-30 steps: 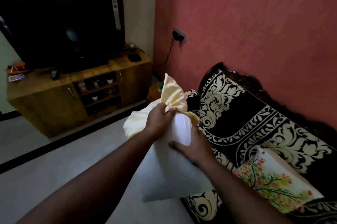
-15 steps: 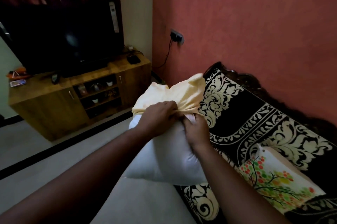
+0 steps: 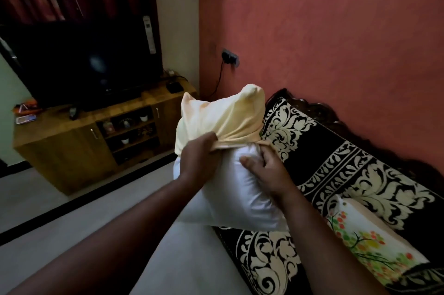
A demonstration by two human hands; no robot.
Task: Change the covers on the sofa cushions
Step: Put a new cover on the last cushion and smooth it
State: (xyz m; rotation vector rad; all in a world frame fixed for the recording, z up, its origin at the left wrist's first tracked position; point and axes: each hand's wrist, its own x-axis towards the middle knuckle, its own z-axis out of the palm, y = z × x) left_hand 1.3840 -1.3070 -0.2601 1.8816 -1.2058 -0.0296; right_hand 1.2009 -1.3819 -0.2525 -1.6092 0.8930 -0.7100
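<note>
While we hold the white cushion (image 3: 230,193) up in front of us above the edge of the sofa (image 3: 336,174), a pale yellow cover (image 3: 223,117) sits over its far end, bunched and puffed, with two soft corners pointing upward. Our left hand (image 3: 199,160) has its fingers curled round the gathered hem of the cover at the middle of the cushion, and the fabric wrinkles into a tight band where we grip it. Our right hand (image 3: 266,174) lies against the bare white part just below that hem; its thumb points left across the cushion and its fingers curl into the fabric near the cover's edge, though we cannot tell whether they pinch the cover itself or only the cushion. Both forearms reach in from the bottom of the view and the two hands sit close together, nearly touching. The near half of the cushion is uncovered and hangs toward us. On the sofa, which is draped in black cloth with a cream leaf pattern, a second cushion (image 3: 365,242) in a floral cover with red, green and yellow dots leans near our right arm. Behind the sofa stands a reddish wall (image 3: 336,30) with a socket and a cable. To the left, across the pale floor (image 3: 48,222), a wooden cabinet (image 3: 72,148) carries a dark television (image 3: 84,64), with small items on its shelves.
</note>
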